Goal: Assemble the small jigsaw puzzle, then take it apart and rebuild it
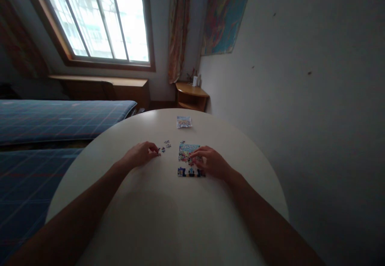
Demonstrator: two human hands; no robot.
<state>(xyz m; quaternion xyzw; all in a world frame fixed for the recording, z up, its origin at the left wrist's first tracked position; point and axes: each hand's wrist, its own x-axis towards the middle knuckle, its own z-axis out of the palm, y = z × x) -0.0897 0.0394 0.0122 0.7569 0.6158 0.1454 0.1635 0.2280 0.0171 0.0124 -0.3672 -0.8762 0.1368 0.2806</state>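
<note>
Nearest the lens, the left forearm (75, 214) and the right forearm (264, 222) are stretched forward over the round white worktop (168, 226), whose near part is left bare between them. At the far left, a bed covered in blue checked fabric (45, 117) is seen beside the worktop, under a large barred window (99, 17). The left hand (140, 154) is laid on the worktop, its fingers (154, 149) curled with the tips drawn together at a small dark puzzle piece (159, 151); whether that piece is actually pinched cannot be told. Just to its right, a few more loose small dark puzzle pieces (167, 143) are scattered. Beside them the partly assembled colourful rectangular jigsaw puzzle (185, 154) lies flat near the middle of the worktop. Further back, well apart from it, a small printed plastic packet (184, 121) is placed near the far edge. The right hand (214, 164) is rested on the right side of the puzzle, its fingers (200, 153) bent and held close together, the tips pressed down on the picture surface; whether a piece is gripped under them cannot be told. Behind, a patterned curtain (179, 25), a wooden corner shelf (191, 95) and a colourful wall map (225, 13) are seen.
</note>
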